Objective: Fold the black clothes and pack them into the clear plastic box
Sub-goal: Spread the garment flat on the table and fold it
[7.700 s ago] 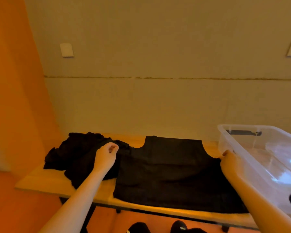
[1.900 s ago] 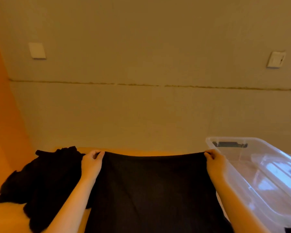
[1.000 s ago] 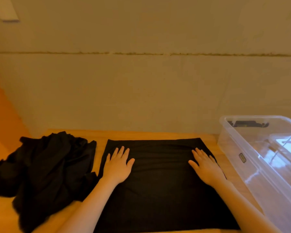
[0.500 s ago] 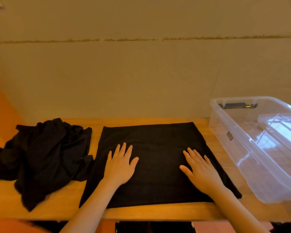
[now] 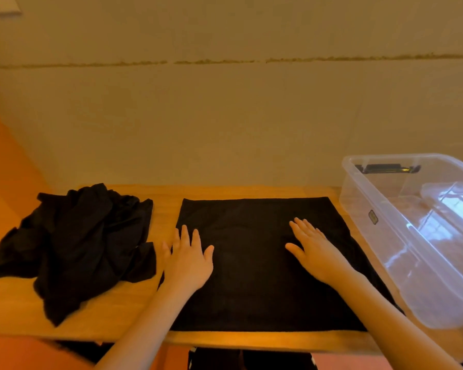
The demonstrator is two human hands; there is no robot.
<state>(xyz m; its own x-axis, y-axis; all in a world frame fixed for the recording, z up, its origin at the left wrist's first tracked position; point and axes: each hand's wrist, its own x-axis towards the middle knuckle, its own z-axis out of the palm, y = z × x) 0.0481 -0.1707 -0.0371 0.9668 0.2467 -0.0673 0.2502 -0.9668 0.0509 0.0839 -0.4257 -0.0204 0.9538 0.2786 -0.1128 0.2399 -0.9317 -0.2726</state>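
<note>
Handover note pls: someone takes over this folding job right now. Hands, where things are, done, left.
Left hand: open, flat on the left edge of the flat black folded garment, fingers partly over onto the wooden table.
Right hand: open, palm down on the garment's right half.
Crumpled heap of black clothes: on the table, left of the garment, unfolded.
Clear plastic box: at the table's right end, no clothes in it.
Done: garment laid as a flat rectangle.
Left: likely fold it smaller, put it in the box, then fold and pack the heap.
</note>
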